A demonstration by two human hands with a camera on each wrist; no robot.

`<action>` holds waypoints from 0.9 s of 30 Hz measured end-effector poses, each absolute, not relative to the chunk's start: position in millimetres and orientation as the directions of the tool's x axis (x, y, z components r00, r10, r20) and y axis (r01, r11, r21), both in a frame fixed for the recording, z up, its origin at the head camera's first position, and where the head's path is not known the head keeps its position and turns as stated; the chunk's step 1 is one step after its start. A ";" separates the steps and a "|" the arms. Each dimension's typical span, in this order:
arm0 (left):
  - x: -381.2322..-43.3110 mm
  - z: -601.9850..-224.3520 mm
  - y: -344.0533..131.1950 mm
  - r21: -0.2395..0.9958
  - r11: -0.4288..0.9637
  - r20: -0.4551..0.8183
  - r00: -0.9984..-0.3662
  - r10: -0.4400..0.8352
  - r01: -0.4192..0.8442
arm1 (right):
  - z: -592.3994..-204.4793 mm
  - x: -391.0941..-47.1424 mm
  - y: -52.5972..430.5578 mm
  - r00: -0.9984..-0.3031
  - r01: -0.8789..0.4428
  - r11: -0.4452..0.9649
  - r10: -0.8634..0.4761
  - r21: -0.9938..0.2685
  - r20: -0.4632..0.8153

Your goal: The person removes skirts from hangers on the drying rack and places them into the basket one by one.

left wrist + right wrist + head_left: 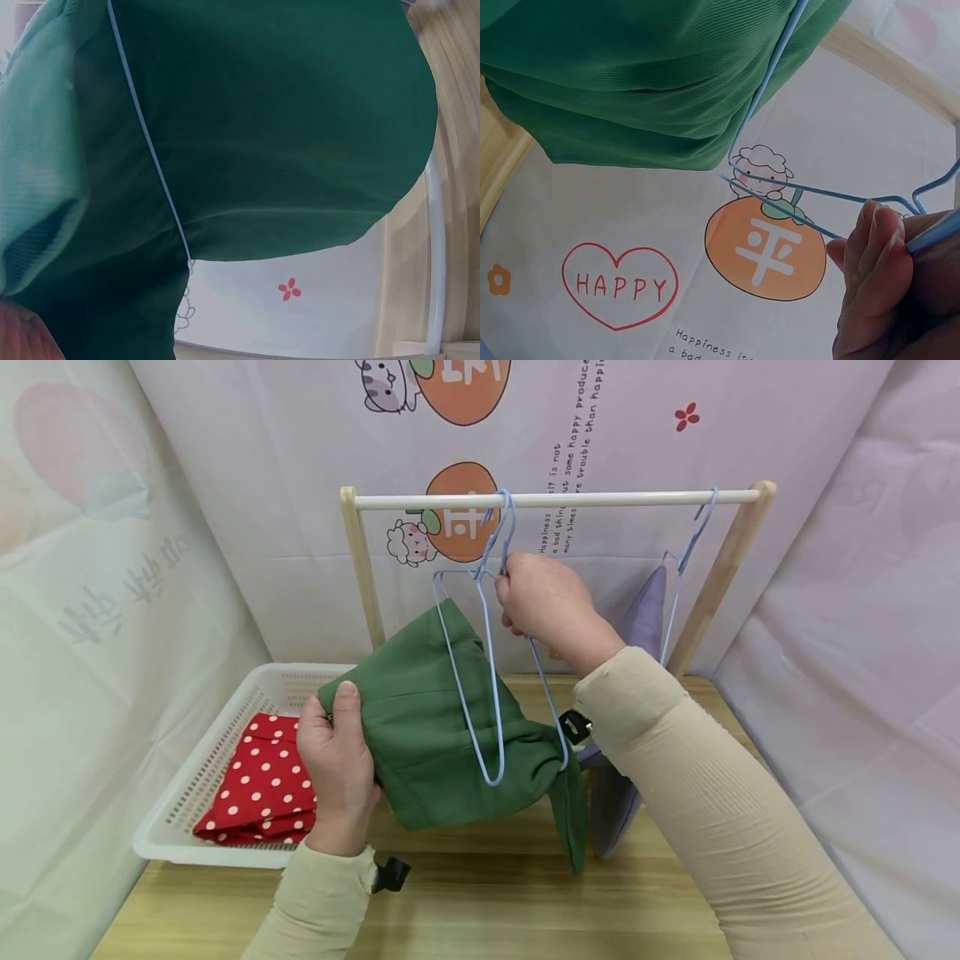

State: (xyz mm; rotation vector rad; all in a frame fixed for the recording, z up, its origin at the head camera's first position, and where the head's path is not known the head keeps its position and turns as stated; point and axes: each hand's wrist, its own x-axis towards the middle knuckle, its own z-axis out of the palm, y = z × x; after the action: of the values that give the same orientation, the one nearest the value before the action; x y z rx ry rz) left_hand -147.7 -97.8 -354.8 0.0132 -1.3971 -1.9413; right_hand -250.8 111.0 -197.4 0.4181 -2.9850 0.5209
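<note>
In the head view my left hand [341,764] grips a green cloth garment [420,710] by its left edge, thumb on top. My right hand [547,606] has its fingers curled round a light-blue wire hanger [543,681] just below the hook. Light-blue wire also runs down in front of the green cloth as a second narrow loop [492,718]. The garment's right end is bunched and droops low. In the right wrist view, my fingers [877,277] pinch the hanger wire beside the green folds [645,105]. How the cloth sits on the wire cannot be told.
A white rod [615,499] on a wooden frame [720,577] spans the back. A purple garment [645,602] hangs at right on another blue hanger [693,539]. A white basket [172,814] at left holds a red polka-dot cloth [262,781]. Beneath is a wooden tabletop [525,910].
</note>
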 end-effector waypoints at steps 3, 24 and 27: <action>-146.9 -355.3 -98.7 0.831 -0.135 0.385 -0.732 -0.562 0.540 | -197.4 -250.8 111.2 -0.959 -0.281 0.904 -0.253 -0.321 0.128; -145.4 -357.6 -103.7 0.806 -0.154 0.407 -0.723 -0.558 0.572 | -197.9 -250.5 110.8 -0.958 -0.285 0.902 -0.255 -0.323 0.134; -145.4 -358.8 -104.6 0.810 -0.148 0.403 -0.722 -0.563 0.567 | -197.9 -250.4 110.8 -0.958 -0.286 0.902 -0.256 -0.322 0.131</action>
State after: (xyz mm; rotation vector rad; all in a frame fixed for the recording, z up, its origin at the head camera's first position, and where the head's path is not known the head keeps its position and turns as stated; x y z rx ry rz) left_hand -145.4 -104.6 -358.8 -0.0055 -1.3730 -1.9408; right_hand -250.4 110.8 -197.9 0.4251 -2.9802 0.5248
